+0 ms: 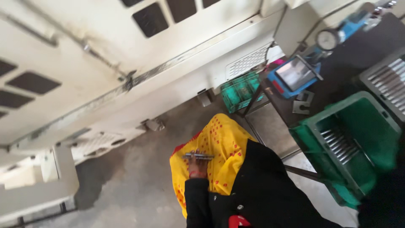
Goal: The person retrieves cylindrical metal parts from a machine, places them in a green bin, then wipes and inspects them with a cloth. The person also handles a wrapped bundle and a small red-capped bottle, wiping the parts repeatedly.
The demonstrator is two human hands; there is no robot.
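My left hand (pixel 197 165) comes out of a black sleeve and grips a few short metal rods (pixel 198 156), held level in front of my yellow, red-dotted garment (pixel 223 143). The hand is low in the view, over the concrete floor. My right hand is out of sight; only a dark blurred sleeve shows at the bottom right edge, beside a green crate (pixel 310 139).
The green crate holds several metal rods (pixel 337 143). A grey tray of rods (pixel 388 80) lies on a dark bench at right, with a blue gauge stand (pixel 295 74) and a dial gauge (pixel 328 40). A small green basket (pixel 240 90) stands by the large white machine housing (pixel 105 50).
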